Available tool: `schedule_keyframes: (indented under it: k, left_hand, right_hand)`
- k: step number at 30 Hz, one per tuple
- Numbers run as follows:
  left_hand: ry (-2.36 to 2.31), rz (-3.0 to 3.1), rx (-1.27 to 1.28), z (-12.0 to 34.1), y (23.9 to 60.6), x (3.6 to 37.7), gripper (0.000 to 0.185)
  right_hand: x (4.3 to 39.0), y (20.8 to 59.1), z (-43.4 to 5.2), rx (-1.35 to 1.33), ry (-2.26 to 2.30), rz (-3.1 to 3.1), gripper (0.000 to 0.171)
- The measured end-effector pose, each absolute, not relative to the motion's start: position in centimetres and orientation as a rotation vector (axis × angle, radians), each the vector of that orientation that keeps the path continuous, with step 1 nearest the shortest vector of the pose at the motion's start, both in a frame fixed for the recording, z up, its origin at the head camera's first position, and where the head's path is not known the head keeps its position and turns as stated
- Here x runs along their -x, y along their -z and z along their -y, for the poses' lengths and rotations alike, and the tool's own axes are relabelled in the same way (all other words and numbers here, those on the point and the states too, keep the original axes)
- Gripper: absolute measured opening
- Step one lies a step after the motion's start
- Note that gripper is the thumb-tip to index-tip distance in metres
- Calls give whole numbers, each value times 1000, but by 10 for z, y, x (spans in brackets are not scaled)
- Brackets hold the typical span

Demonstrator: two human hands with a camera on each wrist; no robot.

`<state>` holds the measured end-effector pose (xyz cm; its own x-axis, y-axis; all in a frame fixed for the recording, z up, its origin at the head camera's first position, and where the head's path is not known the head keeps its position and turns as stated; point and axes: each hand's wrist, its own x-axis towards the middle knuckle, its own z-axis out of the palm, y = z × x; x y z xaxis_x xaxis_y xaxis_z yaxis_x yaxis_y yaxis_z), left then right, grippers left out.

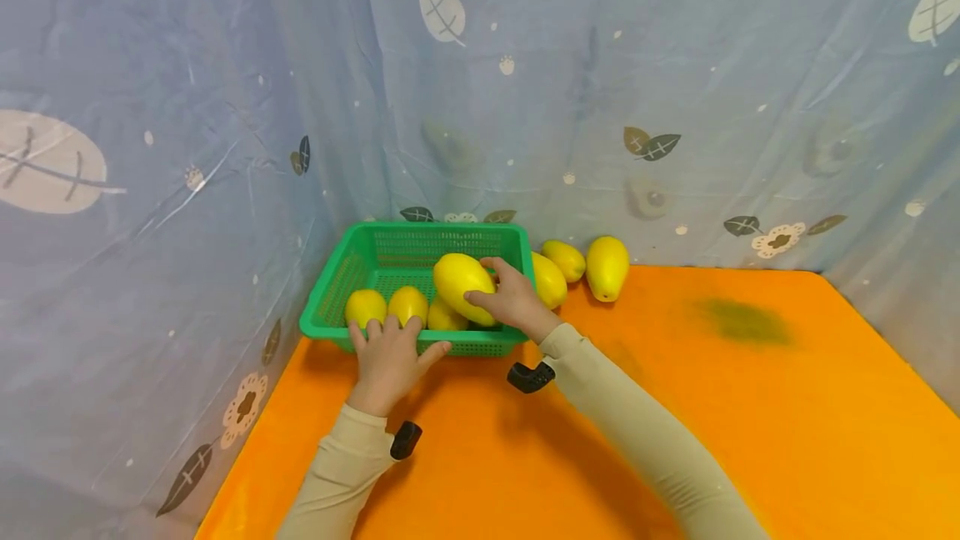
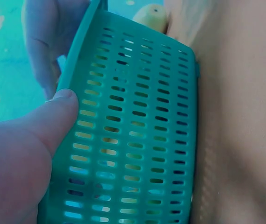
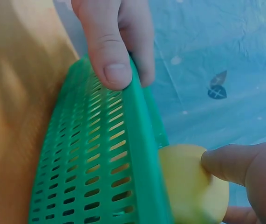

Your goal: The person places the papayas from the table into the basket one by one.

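Left hand (image 1: 387, 357) grips the near rim of the green basket (image 1: 330, 294), thumb outside. Right hand (image 1: 512, 300) curls round a yellow fruit (image 1: 461, 286) above three fruits inside (image 1: 407, 304). Three more fruits (image 1: 606, 267) wait beyond on the bench (image 1: 712, 407); roughly half done.

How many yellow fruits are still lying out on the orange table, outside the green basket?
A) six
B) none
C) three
C: three yellow fruits lie on the orange table to the right of the green basket; the rest are in the basket or in the right hand.
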<state>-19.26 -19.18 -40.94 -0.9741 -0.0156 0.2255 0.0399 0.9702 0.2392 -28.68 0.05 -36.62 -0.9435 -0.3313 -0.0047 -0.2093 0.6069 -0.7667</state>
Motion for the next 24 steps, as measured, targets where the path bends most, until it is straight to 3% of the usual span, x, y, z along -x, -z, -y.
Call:
schedule_keyframes:
  k: [7,13,24]
  left_hand:
    - [361,2912,18,192,408,193,64]
    - [393,2902,22,192,409,192,62]
    - [415,2908,30,196,410,192,64]
  right_hand:
    - [286,352,-19,445,1315,-2690,70]
    - [298,337,-80,267,1610,-2683,70]
    - [296,375,-202,-215,1957,-2588,73]
